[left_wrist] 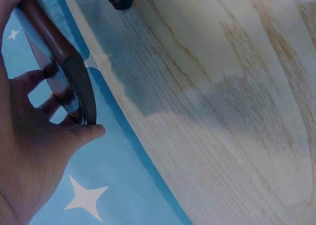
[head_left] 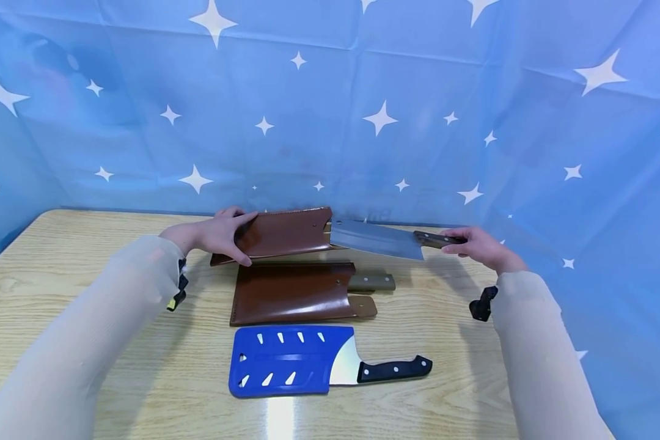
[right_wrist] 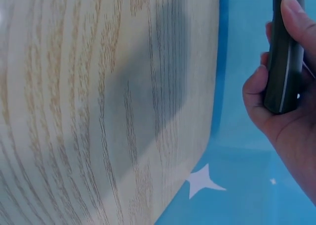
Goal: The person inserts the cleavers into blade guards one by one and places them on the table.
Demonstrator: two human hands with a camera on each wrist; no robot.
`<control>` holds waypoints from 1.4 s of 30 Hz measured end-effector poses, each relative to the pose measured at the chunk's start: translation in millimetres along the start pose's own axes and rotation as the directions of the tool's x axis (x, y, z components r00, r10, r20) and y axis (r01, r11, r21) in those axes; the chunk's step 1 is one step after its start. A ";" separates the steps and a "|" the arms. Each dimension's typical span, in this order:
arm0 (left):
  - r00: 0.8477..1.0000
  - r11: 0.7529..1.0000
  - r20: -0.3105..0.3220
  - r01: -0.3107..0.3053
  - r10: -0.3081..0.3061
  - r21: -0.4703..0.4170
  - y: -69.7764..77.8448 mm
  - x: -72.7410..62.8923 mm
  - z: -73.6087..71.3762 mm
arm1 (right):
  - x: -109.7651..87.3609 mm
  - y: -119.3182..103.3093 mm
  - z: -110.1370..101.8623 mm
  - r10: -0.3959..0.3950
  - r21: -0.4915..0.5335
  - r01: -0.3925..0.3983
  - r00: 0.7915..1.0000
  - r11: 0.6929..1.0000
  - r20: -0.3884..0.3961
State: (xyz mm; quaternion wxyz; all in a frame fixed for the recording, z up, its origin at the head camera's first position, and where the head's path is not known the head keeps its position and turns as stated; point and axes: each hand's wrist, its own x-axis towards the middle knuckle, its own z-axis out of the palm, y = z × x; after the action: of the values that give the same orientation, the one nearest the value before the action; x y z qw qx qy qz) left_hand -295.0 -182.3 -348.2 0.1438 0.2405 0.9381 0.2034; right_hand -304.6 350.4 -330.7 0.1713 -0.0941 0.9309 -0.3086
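At the back of the table my left hand (head_left: 222, 237) grips the closed end of a brown leather knife sheath (head_left: 288, 235), thumb on the near side. The left wrist view shows the fingers wrapped around the end of the sheath (left_wrist: 81, 86). My right hand (head_left: 481, 247) holds a cleaver (head_left: 376, 238) by its dark handle (right_wrist: 284, 76), fingers curled round it. The cleaver's broad bare blade points left, its front end right at the sheath's open mouth. Both sheath and cleaver are tilted slightly and held close over the table's back edge.
In front lies a second brown sheath (head_left: 291, 299) with a knife handle (head_left: 375, 282) sticking out to the right. Nearer still is a cleaver with a black handle (head_left: 396, 369) in a blue slotted blade cover (head_left: 280, 360). A blue star-patterned cloth (head_left: 330, 122) hangs behind the wooden table (head_left: 115, 238).
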 end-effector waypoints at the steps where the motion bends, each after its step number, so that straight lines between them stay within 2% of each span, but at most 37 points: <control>1: 1.000 1.000 -0.002 -0.001 0.001 0.004 -0.2 0.3 0.0 | -0.3 -0.2 0.0 0.000 -0.002 0.000 1.000 1.000 0.000; 14: 1.000 1.000 -0.003 -0.008 0.008 0.016 6.6 3.2 1.7 | 4.5 -13.6 3.4 0.004 -0.033 -0.005 1.000 0.999 -0.013; 22: 0.999 0.999 0.016 -0.030 0.030 0.034 12.6 7.2 1.2 | 16.2 -29.9 8.5 -0.035 -0.049 0.034 0.999 0.998 -0.013; 28: 1.000 0.999 0.015 -0.025 0.025 0.029 16.1 7.7 0.8 | 22.0 -42.7 10.8 -0.067 -0.079 0.065 0.998 0.995 -0.020; 36: 0.997 0.997 -0.017 -0.078 0.078 0.030 20.0 8.3 0.9 | 29.6 -54.6 17.3 -0.051 -0.053 0.051 0.999 0.997 0.009; 42: 0.998 0.998 -0.004 -0.059 0.059 0.034 20.5 11.7 2.5 | 34.7 -60.1 23.9 -0.079 -0.026 0.079 0.997 0.997 -0.003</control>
State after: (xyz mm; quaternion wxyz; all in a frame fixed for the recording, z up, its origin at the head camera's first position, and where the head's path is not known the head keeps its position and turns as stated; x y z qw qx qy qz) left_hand -295.9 -159.1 -343.2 0.1311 0.2699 0.9343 0.1924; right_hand -323.4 280.1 -321.2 0.1558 -0.1324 0.9308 -0.3032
